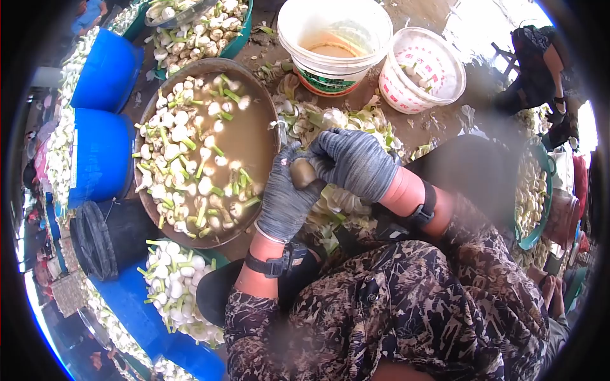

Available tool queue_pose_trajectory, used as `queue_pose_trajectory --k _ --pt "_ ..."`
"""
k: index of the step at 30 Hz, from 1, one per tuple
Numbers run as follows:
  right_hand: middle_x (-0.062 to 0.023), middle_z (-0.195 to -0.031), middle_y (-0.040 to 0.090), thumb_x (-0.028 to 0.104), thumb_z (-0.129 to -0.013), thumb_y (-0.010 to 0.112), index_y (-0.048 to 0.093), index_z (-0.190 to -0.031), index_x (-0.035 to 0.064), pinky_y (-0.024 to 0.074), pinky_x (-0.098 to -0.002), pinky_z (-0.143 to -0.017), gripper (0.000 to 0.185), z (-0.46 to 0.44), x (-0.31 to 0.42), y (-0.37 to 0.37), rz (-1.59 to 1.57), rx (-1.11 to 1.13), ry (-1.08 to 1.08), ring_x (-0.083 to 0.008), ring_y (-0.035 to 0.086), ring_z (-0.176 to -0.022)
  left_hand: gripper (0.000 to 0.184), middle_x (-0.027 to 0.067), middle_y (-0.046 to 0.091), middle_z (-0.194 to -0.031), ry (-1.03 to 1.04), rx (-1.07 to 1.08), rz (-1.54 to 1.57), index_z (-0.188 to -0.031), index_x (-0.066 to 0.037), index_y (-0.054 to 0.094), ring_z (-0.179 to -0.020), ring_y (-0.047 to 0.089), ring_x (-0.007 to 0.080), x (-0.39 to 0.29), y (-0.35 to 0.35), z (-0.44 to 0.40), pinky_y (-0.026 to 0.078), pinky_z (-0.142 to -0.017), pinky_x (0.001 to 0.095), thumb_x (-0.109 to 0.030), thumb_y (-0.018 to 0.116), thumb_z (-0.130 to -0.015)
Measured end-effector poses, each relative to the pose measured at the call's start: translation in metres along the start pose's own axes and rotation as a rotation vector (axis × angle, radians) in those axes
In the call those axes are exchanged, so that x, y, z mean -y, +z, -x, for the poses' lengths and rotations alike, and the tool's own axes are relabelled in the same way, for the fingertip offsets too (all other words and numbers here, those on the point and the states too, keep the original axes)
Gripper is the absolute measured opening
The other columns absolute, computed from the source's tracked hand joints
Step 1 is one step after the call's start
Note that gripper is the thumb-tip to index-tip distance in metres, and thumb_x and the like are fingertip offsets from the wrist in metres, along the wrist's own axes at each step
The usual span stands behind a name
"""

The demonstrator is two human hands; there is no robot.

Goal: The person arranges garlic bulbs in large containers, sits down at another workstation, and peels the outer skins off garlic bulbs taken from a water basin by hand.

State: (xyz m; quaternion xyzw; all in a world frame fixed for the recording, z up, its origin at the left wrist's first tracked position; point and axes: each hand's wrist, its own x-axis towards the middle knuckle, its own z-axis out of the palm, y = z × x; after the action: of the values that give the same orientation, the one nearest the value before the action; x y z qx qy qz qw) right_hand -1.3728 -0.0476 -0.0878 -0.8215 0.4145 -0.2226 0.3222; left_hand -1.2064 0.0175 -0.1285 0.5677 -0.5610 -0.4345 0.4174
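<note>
My left hand [283, 197], in a grey knitted glove, is closed in front of my lap beside the rim of a wide round tub [210, 243]. My right hand [359, 162], gloved alike, is closed with its fingertips meeting the left hand. Between them shows a smooth brownish rounded thing [303, 173]; whether it is a bulb or a thumb cover I cannot tell. What the fingers grip is mostly hidden. Garlic bulbs [184, 152] with short green stems float in the tub's murky water. Peeled leaves and skins [343, 206] lie under and behind my hands.
A large white bucket [335, 35] and a smaller white bucket [422, 70] stand ahead. Blue tubs [101, 155] and a black bucket [105, 235] line the left. White garlic bulbs [175, 286] are heaped near my left knee. Another person's legs [540, 70] show at the right.
</note>
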Motion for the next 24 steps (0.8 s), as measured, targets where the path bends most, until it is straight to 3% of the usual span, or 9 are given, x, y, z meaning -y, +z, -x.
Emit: queue_pose_trajectory --k 6,8,11,15,17,18,20,22,24 --pt "-0.0133 -0.077 0.062 0.026 -0.081 0.064 0.061 -0.086 0.0092 0.0496 -0.044 -0.062 0.017 0.004 -0.003 0.011 0.093 -0.04 -0.12 -0.034 0.062 -0.071 0.059 0.0139 0.061 -0.11 -0.019 -0.105 -0.342 -0.12 -0.005 0.049 -0.102 0.061 0.0221 0.003 -0.001 0.002 0.049 -0.09 0.0332 -0.011 0.081 -0.07" --pt "-0.014 -0.076 0.061 0.024 -0.081 0.064 0.06 -0.085 0.0085 0.0497 -0.0439 -0.061 0.016 0.003 -0.004 0.019 0.207 -0.072 -0.125 -0.0344 0.062 -0.07 0.047 0.0202 0.063 -0.102 -0.045 -0.164 -0.378 -0.114 -0.003 0.054 -0.094 0.064 0.0331 0.005 0.0 0.002 0.051 -0.084 0.0382 -0.012 0.075 -0.073" --pt "-0.0145 -0.073 0.06 0.023 -0.081 0.063 0.059 -0.082 0.0075 0.0495 -0.0443 -0.061 0.016 0.0 -0.004 0.022 0.185 -0.094 -0.108 -0.0346 0.061 -0.069 0.047 0.0201 0.064 -0.101 -0.008 -0.149 -0.379 -0.113 -0.003 0.055 -0.093 0.065 0.0341 0.004 0.001 0.0 0.051 -0.082 0.0386 -0.013 0.075 -0.072" --pt "-0.0155 -0.073 0.06 0.022 -0.08 0.064 0.059 -0.081 0.0062 0.0496 -0.0441 -0.064 0.017 -0.005 -0.011 0.025 0.075 -0.059 -0.011 -0.0351 0.062 -0.07 0.055 0.0144 0.061 -0.111 -0.069 -0.085 -0.346 -0.118 -0.005 0.052 -0.104 0.06 0.0245 0.001 -0.004 -0.002 0.048 -0.091 0.0342 -0.004 0.076 -0.069" --pt "-0.0173 -0.075 0.062 0.021 -0.08 0.065 0.059 -0.082 0.0042 0.0499 -0.0439 -0.066 0.017 -0.007 -0.017 0.025 -0.095 -0.021 0.118 -0.0371 0.062 -0.073 0.048 0.016 0.057 -0.11 0.238 -0.104 -0.413 -0.117 -0.007 0.055 -0.104 0.058 0.0311 0.002 -0.008 -0.006 0.047 -0.092 0.0369 -0.009 0.074 -0.073" --pt "-0.0173 -0.075 0.062 0.021 -0.08 0.065 0.059 -0.082 0.0042 0.0499 -0.0439 -0.066 0.017 -0.008 -0.022 0.027 -0.095 -0.023 0.119 -0.0371 0.062 -0.073 0.048 0.016 0.057 -0.11 0.24 -0.102 -0.413 -0.117 -0.007 0.055 -0.104 0.058 0.0311 0.0 -0.008 -0.006 0.047 -0.092 0.0369 -0.009 0.074 -0.073" --pt "-0.0196 -0.078 0.064 0.02 -0.081 0.065 0.061 -0.086 0.0023 0.0503 -0.0433 -0.068 0.019 -0.013 -0.04 0.032 -0.263 -0.122 0.181 -0.039 0.062 -0.074 0.053 0.0128 0.053 -0.113 0.207 -0.006 -0.269 -0.121 -0.007 0.053 -0.109 0.054 0.0285 -0.005 -0.009 -0.003 0.044 -0.096 0.0372 -0.007 0.074 -0.072" --pt "-0.0211 -0.081 0.065 0.02 -0.084 0.063 0.062 -0.092 0.0012 0.0506 -0.0426 -0.069 0.021 -0.018 -0.064 0.034 -0.182 -0.167 0.186 -0.0385 0.063 -0.076 0.055 0.0124 0.053 -0.118 0.103 0.047 -0.1 -0.127 -0.007 0.048 -0.111 0.055 0.0284 0.003 -0.009 0.002 0.045 -0.098 0.0395 -0.011 0.071 -0.078" --pt "-0.0214 -0.083 0.066 0.021 -0.085 0.063 0.063 -0.095 0.0011 0.0509 -0.0415 -0.072 0.022 -0.022 -0.069 0.024 -0.105 -0.175 0.294 -0.0368 0.064 -0.079 0.056 0.0104 0.053 -0.123 -0.158 0.046 0.7 -0.132 -0.007 0.045 -0.113 0.056 0.0262 -0.008 -0.008 0.002 0.045 -0.101 0.0413 -0.024 0.069 -0.085"
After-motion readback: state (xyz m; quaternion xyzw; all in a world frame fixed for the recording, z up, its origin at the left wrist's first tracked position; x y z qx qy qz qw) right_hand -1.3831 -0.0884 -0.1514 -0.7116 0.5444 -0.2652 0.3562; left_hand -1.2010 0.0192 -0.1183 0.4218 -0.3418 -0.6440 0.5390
